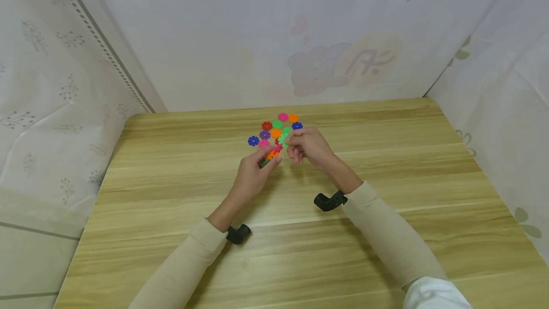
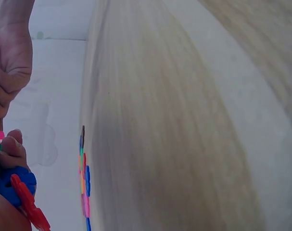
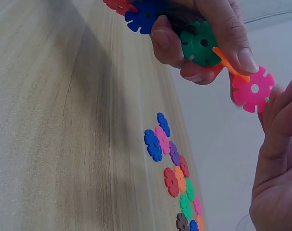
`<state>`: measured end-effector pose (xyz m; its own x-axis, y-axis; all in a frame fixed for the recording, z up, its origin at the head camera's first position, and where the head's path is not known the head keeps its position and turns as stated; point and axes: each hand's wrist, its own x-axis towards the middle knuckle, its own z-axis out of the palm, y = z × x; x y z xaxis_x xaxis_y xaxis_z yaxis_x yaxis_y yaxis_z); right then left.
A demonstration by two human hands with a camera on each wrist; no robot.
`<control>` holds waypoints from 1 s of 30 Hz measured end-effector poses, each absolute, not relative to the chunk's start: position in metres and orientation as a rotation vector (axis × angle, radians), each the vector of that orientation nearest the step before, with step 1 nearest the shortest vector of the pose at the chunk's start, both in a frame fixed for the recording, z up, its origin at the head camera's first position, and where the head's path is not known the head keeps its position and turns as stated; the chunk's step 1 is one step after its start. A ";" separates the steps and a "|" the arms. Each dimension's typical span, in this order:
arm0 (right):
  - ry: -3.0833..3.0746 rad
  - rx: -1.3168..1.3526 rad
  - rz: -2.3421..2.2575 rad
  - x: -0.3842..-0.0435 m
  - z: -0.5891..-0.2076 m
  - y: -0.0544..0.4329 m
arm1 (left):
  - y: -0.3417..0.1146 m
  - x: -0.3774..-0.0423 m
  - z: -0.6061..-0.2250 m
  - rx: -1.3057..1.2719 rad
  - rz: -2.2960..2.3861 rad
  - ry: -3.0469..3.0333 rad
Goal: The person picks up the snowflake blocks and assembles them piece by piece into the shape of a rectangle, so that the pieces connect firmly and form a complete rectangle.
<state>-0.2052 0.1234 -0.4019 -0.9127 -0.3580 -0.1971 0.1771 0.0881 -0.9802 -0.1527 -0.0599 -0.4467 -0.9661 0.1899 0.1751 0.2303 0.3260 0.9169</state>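
Note:
My left hand [image 1: 252,173] grips a chain of joined notched plastic discs. In the right wrist view the chain shows a red disc [image 3: 118,6], a blue disc [image 3: 142,18], a dark green disc [image 3: 201,44], an orange disc [image 3: 224,61] edge-on and a pink disc [image 3: 254,89] at its end. My right hand [image 1: 315,149] pinches a light green disc [image 1: 283,139] right at the pink end; in the right wrist view its fingers mostly hide that disc. Blue disc [image 2: 11,187] and red disc [image 2: 30,204] stick out by the left palm in the left wrist view.
Beyond the hands, several loose discs lie flat on the wooden table [image 1: 171,194], among them a blue disc [image 1: 253,140], a purple disc [image 1: 264,135] and a crimson disc [image 1: 267,126]. Behind the table's far edge hangs a pale printed cloth [image 1: 214,51].

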 end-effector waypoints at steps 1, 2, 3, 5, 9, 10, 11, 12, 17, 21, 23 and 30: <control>1.988 -0.183 -1.882 -0.205 -0.402 0.123 | -0.060 -0.153 -0.447 -0.401 -1.748 -2.531; 1.991 -0.188 -1.882 -0.205 -0.402 0.123 | -0.059 -0.153 -0.447 -0.400 -1.735 -2.534; 1.992 -0.188 -1.880 -0.204 -0.403 0.123 | -0.059 -0.153 -0.448 -0.403 -1.725 -2.534; 1.998 -0.182 -1.876 -0.203 -0.404 0.122 | -0.058 -0.152 -0.448 -0.413 -1.711 -2.524; 2.002 -0.171 -1.876 -0.201 -0.406 0.122 | -0.057 -0.152 -0.448 -0.427 -1.694 -2.503; 2.013 -0.177 -1.873 -0.201 -0.406 0.122 | -0.056 -0.152 -0.448 -0.424 -1.700 -2.500; 2.022 -0.184 -1.869 -0.202 -0.406 0.122 | -0.056 -0.153 -0.448 -0.417 -1.704 -2.500; 2.031 -0.190 -1.863 -0.202 -0.406 0.123 | -0.055 -0.153 -0.447 -0.403 -1.717 -2.502; 2.069 -0.217 -1.822 -0.204 -0.402 0.124 | -0.055 -0.158 -0.444 -0.272 -1.995 -2.464; 2.040 -0.220 -1.848 -0.204 -0.399 0.122 | -0.057 -0.163 -0.441 -0.085 -2.301 -2.317; 2.021 -0.214 -1.862 -0.203 -0.398 0.122 | -0.059 -0.164 -0.439 0.008 -2.409 -2.224; 1.989 -0.196 -1.847 -0.201 -0.403 0.125 | -0.062 -0.167 -0.432 0.157 -2.618 -1.979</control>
<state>-0.2011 0.1253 -0.4029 -0.9031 -0.3775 -0.2049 0.1763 0.1092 -0.9783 -0.1668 -0.0622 -0.4323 -0.9851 0.0569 -0.1624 -0.1718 -0.2678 0.9480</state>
